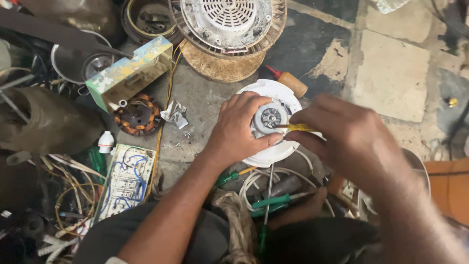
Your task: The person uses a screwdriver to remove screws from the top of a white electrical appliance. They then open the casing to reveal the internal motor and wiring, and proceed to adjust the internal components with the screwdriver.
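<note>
Left hand [243, 128] steadies white motor housing [271, 98] (right hand [348, 133] pinching yellow screwdriver [295, 127])

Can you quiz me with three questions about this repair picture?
1. True or false: the left hand rests on the white motor housing.
2. What colour is the tool handle in the right hand?
3. What lies left of the housing: A) copper coil, B) hammer, C) cup?

Key: 1 true; 2 yellow; 3 A.
</note>
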